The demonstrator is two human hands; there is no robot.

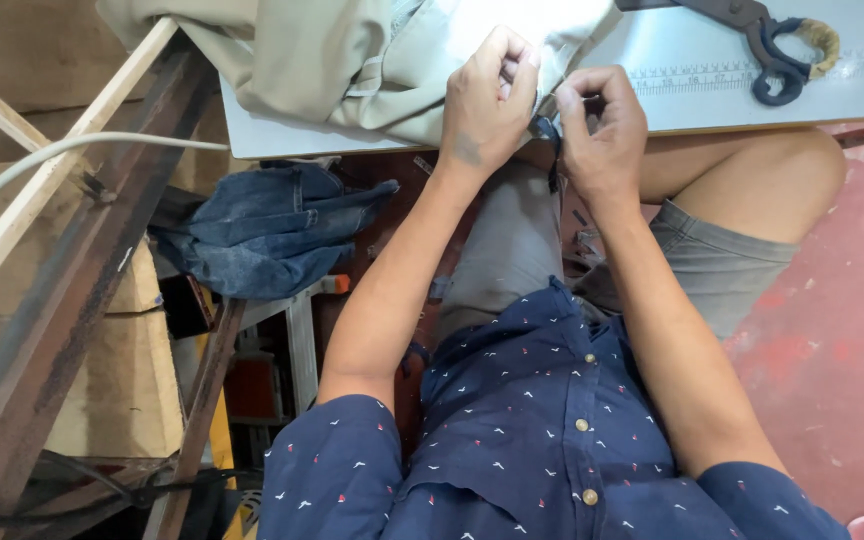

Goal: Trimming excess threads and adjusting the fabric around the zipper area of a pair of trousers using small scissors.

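Note:
My left hand (pixel 484 100) pinches the edge of a beige garment (pixel 352 60) that lies bunched on the pale table top (pixel 712 100). My right hand (pixel 602 125) is closed right beside it at the table's near edge, fingers curled on a small dark item (pixel 550 130) at the cloth's edge. What that item is cannot be made out. Both hands almost touch each other. I sit with my knees under the table, in grey shorts and a dark blue patterned shirt.
Large dark scissors (pixel 772 45) lie at the table's far right, above a printed ruler strip (pixel 752 72). A folded pair of blue jeans (pixel 272 225) rests on a frame under the table's left side. Wooden slats, a metal beam and a pale cable (pixel 52 155) stand left; red floor right.

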